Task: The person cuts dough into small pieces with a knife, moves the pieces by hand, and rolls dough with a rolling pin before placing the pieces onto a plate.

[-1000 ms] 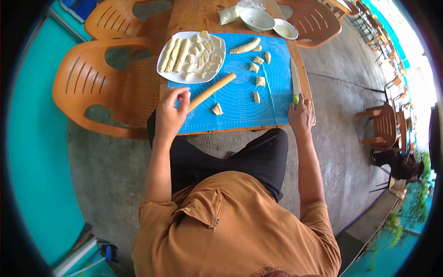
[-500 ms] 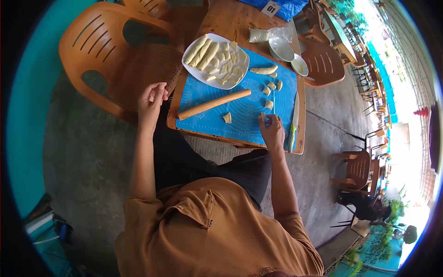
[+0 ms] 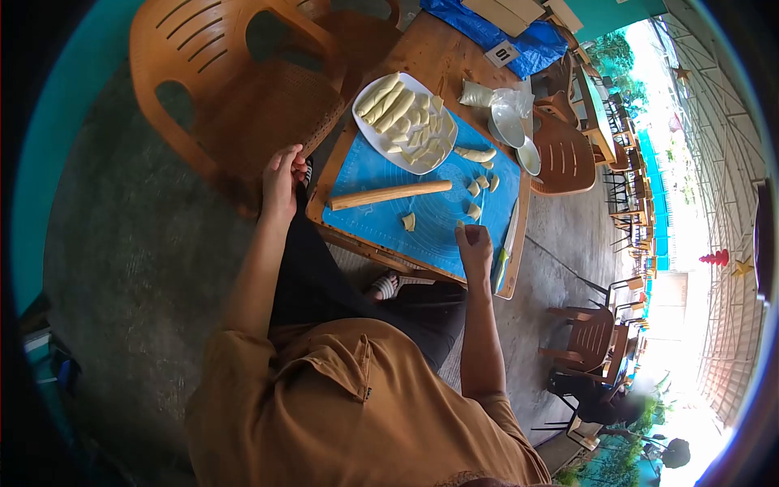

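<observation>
My right hand (image 3: 476, 250) is over the right front of the blue baking mat (image 3: 365, 235), thumb and fingers pinched on a small piece of dough (image 3: 461, 226). My left hand (image 3: 281, 183) is in the air left of the table, fingers curled together with nothing visible in them. Between the hands lie a wooden rolling pin (image 3: 391, 195) and a single dough piece (image 3: 409, 221). Several cut dough pieces (image 3: 474, 211) and a short dough roll (image 3: 475, 154) are beyond my right hand. A white plate (image 3: 423, 168) holds dough rolls and cut pieces.
A knife (image 3: 507, 243) with a green handle lies along the table's right edge. Two bowls (image 3: 507, 126) and a plastic bag of white contents (image 3: 476, 94) stand at the far right. Plastic chairs (image 3: 235, 105) flank the table; a blue tarp (image 3: 540, 53) covers its far end.
The view has turned and shifted, so the table appears tilted. My right hand keeps its pinch near the mat's front right. My left hand's fingers have drawn closer together.
</observation>
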The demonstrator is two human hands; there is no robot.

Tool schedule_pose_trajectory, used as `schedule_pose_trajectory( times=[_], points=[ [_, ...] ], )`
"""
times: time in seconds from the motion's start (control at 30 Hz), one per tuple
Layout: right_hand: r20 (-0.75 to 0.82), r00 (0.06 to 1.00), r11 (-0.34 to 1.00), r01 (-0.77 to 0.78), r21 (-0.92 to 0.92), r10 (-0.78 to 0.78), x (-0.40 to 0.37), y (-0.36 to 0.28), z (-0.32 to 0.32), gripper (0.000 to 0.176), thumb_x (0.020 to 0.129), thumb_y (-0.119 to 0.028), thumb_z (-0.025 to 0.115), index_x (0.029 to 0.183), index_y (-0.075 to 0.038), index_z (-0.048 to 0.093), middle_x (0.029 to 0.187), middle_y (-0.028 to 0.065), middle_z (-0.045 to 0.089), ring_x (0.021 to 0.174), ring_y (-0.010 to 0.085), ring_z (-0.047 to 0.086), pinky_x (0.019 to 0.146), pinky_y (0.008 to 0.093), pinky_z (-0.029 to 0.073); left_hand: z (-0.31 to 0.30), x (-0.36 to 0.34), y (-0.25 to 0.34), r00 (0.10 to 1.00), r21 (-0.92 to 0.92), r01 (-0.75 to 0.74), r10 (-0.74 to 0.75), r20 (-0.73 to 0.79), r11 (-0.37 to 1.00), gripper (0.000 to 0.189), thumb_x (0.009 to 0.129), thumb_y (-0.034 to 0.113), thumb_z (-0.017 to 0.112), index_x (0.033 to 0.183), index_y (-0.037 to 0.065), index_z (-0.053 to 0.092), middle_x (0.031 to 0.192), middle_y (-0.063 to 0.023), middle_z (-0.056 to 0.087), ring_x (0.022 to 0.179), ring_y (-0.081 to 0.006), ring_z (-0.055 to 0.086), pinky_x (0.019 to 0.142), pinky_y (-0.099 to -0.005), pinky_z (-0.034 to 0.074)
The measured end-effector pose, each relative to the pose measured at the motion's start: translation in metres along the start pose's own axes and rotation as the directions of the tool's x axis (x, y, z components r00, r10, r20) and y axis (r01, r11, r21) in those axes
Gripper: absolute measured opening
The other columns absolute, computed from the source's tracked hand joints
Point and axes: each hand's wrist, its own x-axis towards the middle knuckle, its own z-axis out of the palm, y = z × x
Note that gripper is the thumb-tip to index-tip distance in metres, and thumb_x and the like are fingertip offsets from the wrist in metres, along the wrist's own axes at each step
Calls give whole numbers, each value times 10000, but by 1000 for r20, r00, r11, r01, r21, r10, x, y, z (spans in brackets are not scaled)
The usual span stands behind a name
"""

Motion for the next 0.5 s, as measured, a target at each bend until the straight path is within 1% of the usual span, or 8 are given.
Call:
schedule_pose_trajectory(
  times=[0.03,0.07,0.13,0.17,0.27,0.37,0.43,0.5],
  points=[
    [35,998,994,-54,95,51,3,6,1,324,986,-240,817,1125,33,713,1034,113,774,814,173,739,668,347,551,-1,-1,-2,999,-25,28,-29,-22,999,134,1068,210,722,1113,86,748,904,6,651,798,-104,613,719,-279,499],
    [36,998,994,-56,93,52,4,0,-1,324,986,-240,817,1125,33,713,1034,113,774,814,173,739,668,347,551,-3,-1,-6,999,-26,30,-31,-24,999,134,1068,210,722,1113,86,748,904,6,651,798,-104,613,719,-279,499],
    [122,982,927,-178,331,145,5,-29,-9,333,1018,-227,796,1179,51,705,1015,98,753,824,143,715,666,299,535,-9,0,-13,995,-67,66,-71,-65,996,150,1066,210,720,1144,83,739,907,7,643,810,-114,619,739,-282,512],
    [121,982,926,-180,332,147,10,-36,-11,333,1018,-227,796,1179,51,705,1015,98,753,824,143,715,666,299,535,-8,0,-14,995,-65,68,-72,-64,996,150,1066,210,720,1144,83,739,907,7,643,810,-114,619,739,-282,512],
    [234,960,840,-254,479,156,31,-57,-14,357,1026,-203,790,1227,72,684,994,97,734,828,138,694,679,268,514,-7,-2,-18,995,-57,72,-76,-70,996,153,1069,212,715,1132,76,742,898,9,636,804,-119,621,750,-284,524],
    [303,945,843,-259,471,121,67,-78,-12,356,1024,-204,790,1227,69,687,1023,109,733,822,138,694,677,263,509,-5,-6,-18,996,-14,63,-64,-63,998,143,1080,198,709,1126,67,743,918,4,655,833,-121,637,782,-288,536],
    [361,927,847,-269,458,99,96,-100,-8,353,1021,-210,789,1238,52,691,1060,108,739,856,140,702,715,266,518,-9,-6,-24,997,10,39,-38,-61,999,129,1096,178,697,1119,59,742,954,-4,679,878,-119,651,815,-293,544],
    [395,915,738,-324,592,85,119,-124,4,384,1034,-228,767,1302,29,666,1090,99,751,907,147,710,766,281,537,-15,-4,-27,999,5,39,-38,-33,999,132,1103,175,691,1125,54,740,974,-7,687,895,-117,654,824,-295,545]
  ],
)
